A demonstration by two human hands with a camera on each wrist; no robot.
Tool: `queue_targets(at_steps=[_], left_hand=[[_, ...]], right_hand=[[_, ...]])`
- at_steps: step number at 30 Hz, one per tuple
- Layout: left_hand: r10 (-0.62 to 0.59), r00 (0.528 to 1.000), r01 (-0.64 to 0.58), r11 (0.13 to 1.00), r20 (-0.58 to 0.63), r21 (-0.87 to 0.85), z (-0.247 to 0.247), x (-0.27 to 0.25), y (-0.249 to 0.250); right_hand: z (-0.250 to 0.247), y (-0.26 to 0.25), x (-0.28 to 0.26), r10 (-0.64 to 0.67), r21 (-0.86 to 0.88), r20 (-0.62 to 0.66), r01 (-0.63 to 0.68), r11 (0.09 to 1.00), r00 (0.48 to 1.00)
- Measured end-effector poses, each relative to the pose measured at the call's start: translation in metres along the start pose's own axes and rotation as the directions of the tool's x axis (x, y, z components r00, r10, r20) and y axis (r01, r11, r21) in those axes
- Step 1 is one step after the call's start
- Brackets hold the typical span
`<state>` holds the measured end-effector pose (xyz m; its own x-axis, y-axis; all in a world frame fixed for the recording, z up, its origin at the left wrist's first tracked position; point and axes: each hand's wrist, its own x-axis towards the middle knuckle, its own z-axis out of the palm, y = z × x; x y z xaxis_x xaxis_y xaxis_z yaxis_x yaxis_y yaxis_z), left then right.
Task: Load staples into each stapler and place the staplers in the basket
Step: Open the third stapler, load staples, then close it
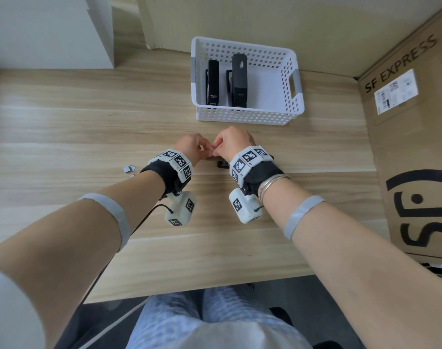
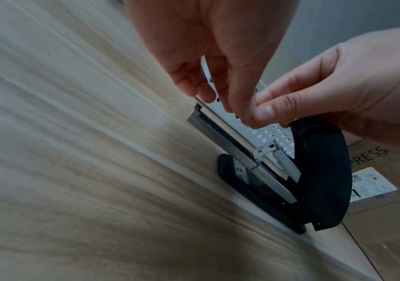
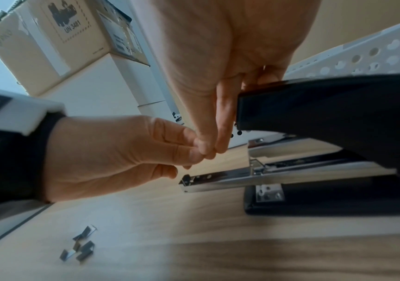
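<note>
A black stapler (image 3: 338,106) lies on the wooden table with its lid raised and its metal magazine (image 3: 230,176) pulled out; its base (image 2: 254,192) rests flat. Just above the magazine my left hand (image 3: 191,154) and right hand (image 3: 218,146) meet fingertip to fingertip. Both pinch a short staple strip (image 1: 215,149) that the fingers mostly hide. The other fingers of my right hand (image 2: 264,114) rest against the raised lid. My left hand (image 2: 218,91) hangs over the magazine's front end. Two more black staplers (image 1: 212,83) (image 1: 239,80) lie side by side in the white perforated basket (image 1: 294,79).
Several loose staple pieces (image 3: 81,245) lie on the table left of my left wrist, small grey bits (image 1: 129,168) from above. A large cardboard box (image 1: 416,147) stands along the right edge. White boxes (image 1: 48,28) are at the back left. The basket's right half holds nothing.
</note>
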<state>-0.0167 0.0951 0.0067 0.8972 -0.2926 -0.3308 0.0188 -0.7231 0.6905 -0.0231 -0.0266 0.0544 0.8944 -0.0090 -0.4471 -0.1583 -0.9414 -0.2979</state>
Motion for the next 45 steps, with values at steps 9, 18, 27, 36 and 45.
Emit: queue_targets(at_steps=[9, 18, 27, 36, 45], left_hand=[[0.021, 1.000, -0.021, 0.999, -0.007, 0.048, 0.003, -0.002, -0.011], [-0.044, 0.998, 0.041, 0.997, 0.041, 0.071, 0.002, -0.003, -0.013], [-0.060, 0.997, 0.057, 0.996, 0.053, 0.063, 0.001, -0.002, -0.014], [-0.085, 0.994, 0.081, 0.995, 0.064, 0.063, 0.001, 0.001, -0.016], [-0.088, 0.995, 0.085, 0.995, 0.054, 0.047, -0.004, -0.001, -0.019]], right_hand=[[0.013, 0.012, -0.004, -0.080, -0.220, -0.071, 0.063, 0.973, 0.994], [0.021, 0.008, -0.001, -0.091, -0.338, -0.059, 0.065, 0.939, 0.994], [0.022, 0.002, -0.001, -0.072, -0.355, -0.069, 0.043, 0.934, 0.995], [0.018, -0.001, -0.004, -0.054, -0.361, -0.050, 0.032, 0.932, 0.997], [0.014, 0.004, 0.002, -0.003, -0.314, -0.038, -0.009, 0.949, 0.999]])
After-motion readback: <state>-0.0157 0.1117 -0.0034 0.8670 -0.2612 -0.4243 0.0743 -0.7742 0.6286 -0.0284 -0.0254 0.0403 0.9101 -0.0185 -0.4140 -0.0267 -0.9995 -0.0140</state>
